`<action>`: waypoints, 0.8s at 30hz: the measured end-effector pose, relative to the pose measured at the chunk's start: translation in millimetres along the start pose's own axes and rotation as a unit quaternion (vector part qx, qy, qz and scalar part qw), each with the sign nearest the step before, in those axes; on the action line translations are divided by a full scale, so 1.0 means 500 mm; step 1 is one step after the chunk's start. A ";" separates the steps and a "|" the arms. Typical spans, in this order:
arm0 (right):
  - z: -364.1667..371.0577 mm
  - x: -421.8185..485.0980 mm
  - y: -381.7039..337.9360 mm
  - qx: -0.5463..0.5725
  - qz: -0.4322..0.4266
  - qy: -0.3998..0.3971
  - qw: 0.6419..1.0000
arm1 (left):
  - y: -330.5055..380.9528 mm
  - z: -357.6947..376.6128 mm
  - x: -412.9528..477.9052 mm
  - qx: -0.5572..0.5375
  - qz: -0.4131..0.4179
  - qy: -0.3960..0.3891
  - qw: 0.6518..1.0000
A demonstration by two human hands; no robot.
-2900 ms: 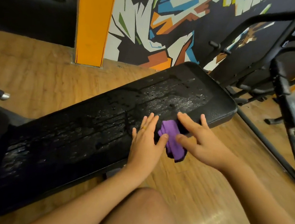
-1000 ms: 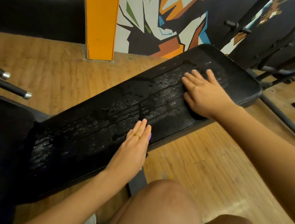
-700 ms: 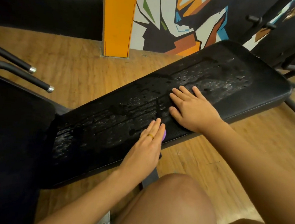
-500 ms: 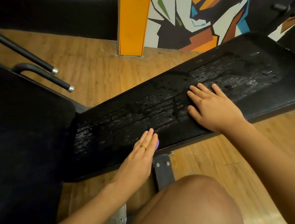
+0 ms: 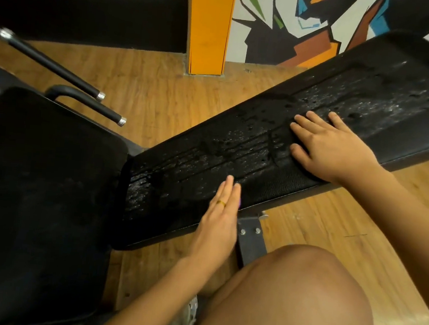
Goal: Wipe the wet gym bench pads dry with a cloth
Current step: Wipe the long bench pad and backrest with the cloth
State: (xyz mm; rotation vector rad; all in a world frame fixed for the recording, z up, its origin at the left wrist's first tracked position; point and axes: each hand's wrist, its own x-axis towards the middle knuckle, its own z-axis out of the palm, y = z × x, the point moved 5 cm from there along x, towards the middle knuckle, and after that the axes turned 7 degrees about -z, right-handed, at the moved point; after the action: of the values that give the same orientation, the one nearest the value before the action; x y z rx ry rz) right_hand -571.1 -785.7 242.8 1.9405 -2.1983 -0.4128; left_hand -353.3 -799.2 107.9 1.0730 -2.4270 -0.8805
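In the head view, the long pad (image 5: 274, 152) runs slantwise from lower left to upper right. Water beads and streaks cover most of its top, and only the strip along its near edge, between the two hands, looks duller and drier.

The left hand (image 5: 220, 214) lies flat at that near edge, fingers straight and together. Only a sliver of the purple cloth (image 5: 240, 204) shows at the hand's right side. The cloth therefore seems to be pressed under the palm and fingers rather than pinched, and how it is folded is hidden.

The right hand (image 5: 332, 149) lies farther up the pad, palm down, fingers spread and straight, holding nothing. It looks to be steadying the pad.

The seat pad (image 5: 37, 185) at left is dark, and I cannot tell whether it is wet. Two handles (image 5: 60, 70) stick out behind it over the floor (image 5: 161, 100). A knee (image 5: 287, 298) fills the lower right.

I judge the step in hand to be wiping the long pad, and it is early, since most of the water is there to clear. The next move calls for firm, flat pressure on the cloth and a sweep across the wet middle toward the far edge, in overlapping passes. The right hand needs to shift off the wet patch it covers. The cloth looks small, so it may soak through and need turning.
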 end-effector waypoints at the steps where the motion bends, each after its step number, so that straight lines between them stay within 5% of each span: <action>1: -0.002 -0.001 0.000 -0.001 0.001 0.002 1.000 | -0.027 -0.004 -0.007 -0.001 -0.018 -0.003 1.000; 7: -0.006 -0.002 -0.003 0.000 -0.004 0.006 1.000 | -0.097 -0.022 -0.026 -0.023 -0.091 0.034 0.995; 13: -0.004 0.002 0.000 0.005 -0.003 0.006 1.000 | 0.024 -0.005 0.025 -0.065 -0.044 0.044 0.996; 18: 0.001 0.002 0.002 0.000 -0.005 -0.004 1.000 | -0.008 -0.003 0.014 0.006 -0.022 0.026 0.999; 24: -0.001 0.000 -0.004 -0.006 -0.006 -0.004 1.000 | -0.200 -0.041 -0.057 0.026 -0.166 0.029 0.985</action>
State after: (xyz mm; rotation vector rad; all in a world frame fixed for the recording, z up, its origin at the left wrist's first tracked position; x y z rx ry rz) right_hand -569.1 -785.7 242.7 1.9505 -2.1842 -0.4347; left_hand -270.0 -838.2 55.6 1.5322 -2.2711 -0.8734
